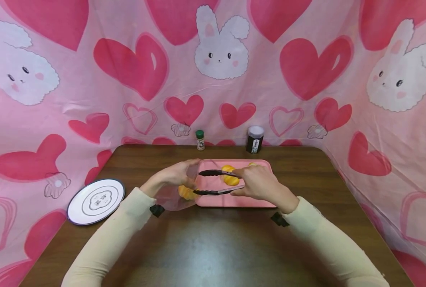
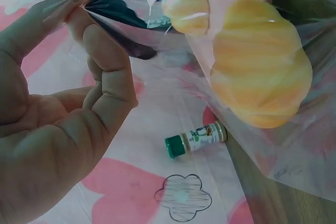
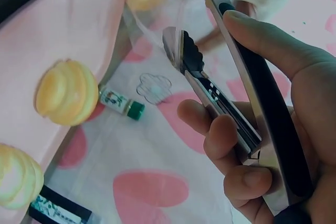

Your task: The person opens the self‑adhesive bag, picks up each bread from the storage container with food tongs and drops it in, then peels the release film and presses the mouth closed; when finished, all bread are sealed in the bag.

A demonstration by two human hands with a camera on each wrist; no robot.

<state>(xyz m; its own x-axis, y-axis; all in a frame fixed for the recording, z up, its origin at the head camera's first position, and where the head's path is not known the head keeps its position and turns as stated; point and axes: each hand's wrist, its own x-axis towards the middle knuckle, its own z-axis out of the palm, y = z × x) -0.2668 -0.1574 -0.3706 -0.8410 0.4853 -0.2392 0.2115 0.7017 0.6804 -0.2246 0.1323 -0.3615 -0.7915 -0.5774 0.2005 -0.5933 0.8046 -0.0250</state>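
My left hand [image 1: 177, 174] pinches the edge of a clear plastic bag [image 1: 171, 202] between thumb and fingers, as the left wrist view shows. Inside the bag lies a yellow-orange bread roll [image 2: 262, 64]. My right hand [image 1: 259, 182] grips a pair of metal tongs [image 3: 247, 66] with black scalloped tips. The tongs are spread, nothing shows between the tips, and they reach to the bag's mouth. Beneath them a pink tray [image 1: 213, 202] carries one bread roll [image 1: 230, 175] near its middle and another [image 1: 252, 164] at its far edge, partly hidden by my right hand.
A white plate [image 1: 80, 203] with a dark blue rim lies at the table's left. Behind the tray stand a green-capped shaker bottle [image 1: 200, 140] and a dark jar [image 1: 255, 139] with a white lid. Pink heart-patterned cloth surrounds the brown wooden table [image 1: 213, 247].
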